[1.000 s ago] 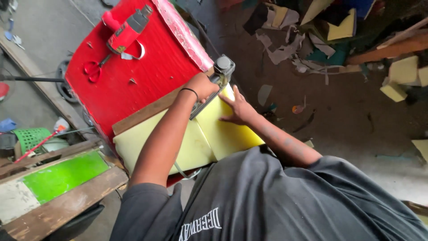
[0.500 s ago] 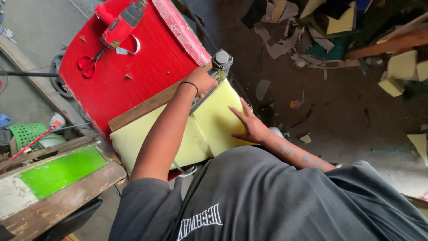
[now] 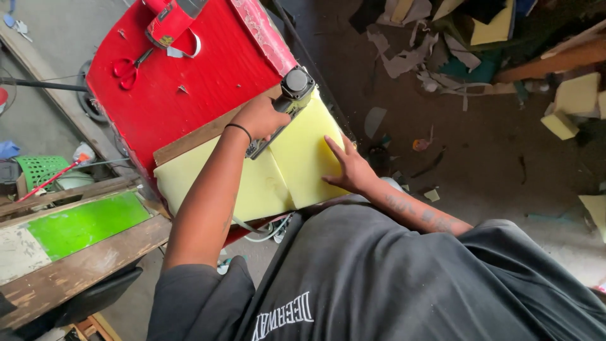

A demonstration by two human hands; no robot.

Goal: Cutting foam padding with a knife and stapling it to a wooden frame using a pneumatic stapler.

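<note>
A yellow foam sheet lies over the near edge of a red tabletop, next to a wooden strip. My left hand, a black band on its wrist, is closed on the grip of an electric foam cutter with a black motor top, standing on the foam's far edge. The blade is hidden. My right hand lies flat on the foam's right part, fingers spread, a little nearer to me than the cutter. A seam or cut line runs through the foam between the two hands.
Red scissors and a red hand tool lie on the tabletop. A wooden board with a green panel and a green basket are at the left. Foam scraps and paper litter the floor at the upper right. A white cable hangs below the foam.
My right hand has slid along the foam toward me and away from the cutter. My left hand stays on the cutter at the foam's far edge.
</note>
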